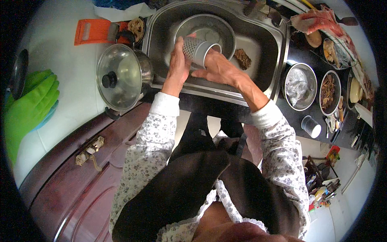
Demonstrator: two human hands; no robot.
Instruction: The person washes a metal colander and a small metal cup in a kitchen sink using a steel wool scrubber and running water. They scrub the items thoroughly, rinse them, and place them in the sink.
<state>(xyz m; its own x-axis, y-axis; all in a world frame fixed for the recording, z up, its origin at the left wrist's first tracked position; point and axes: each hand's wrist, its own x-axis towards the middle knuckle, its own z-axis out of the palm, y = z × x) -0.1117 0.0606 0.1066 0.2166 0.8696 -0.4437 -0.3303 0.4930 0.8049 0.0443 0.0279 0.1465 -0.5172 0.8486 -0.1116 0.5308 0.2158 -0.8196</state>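
Note:
A grey cylinder with a perforated wall, like a utensil holder [193,49], is tilted over a round metal basin [231,34] in the sink. My left hand [177,64] is closed round its perforated side. At the holder's open end, my right hand [223,69] bends over the rim. Those fingertips are hidden by the mouth of the holder, while the thumb sticks out below it. Clear water seems to stand in the basin. A brown clump [242,59], perhaps a scouring pad, lies on the sink floor to the right of the basin.
A lidded pot [119,76] stands left of the metal sink [278,76], near an orange slicer [92,32]. Green gloves [34,99] hang at far left. On the right counter are a metal bowl [300,86], a bowl of brown pieces [330,92] and a white-ended cup [311,126].

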